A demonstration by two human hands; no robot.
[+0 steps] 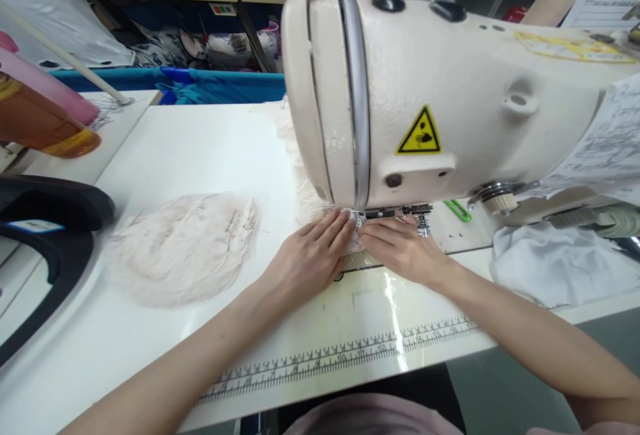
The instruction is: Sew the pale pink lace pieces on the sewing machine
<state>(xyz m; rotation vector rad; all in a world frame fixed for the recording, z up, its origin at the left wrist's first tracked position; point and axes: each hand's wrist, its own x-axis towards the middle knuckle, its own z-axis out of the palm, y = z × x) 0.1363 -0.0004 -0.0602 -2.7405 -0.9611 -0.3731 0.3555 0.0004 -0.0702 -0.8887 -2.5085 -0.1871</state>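
fabric pile: pale, crumpled, laid on the worktop, well left of both hands.
left hand: held flat and open, fingers pressed on the lace piece; nothing is gripped.
lace piece: pinned down at the needle area, under the sewing machine head, between the two sets of fingertips.
right hand: laid flat too, fingertips set on the same piece, just beside the left.
white cloth: bunched at the right, apart from the hands.
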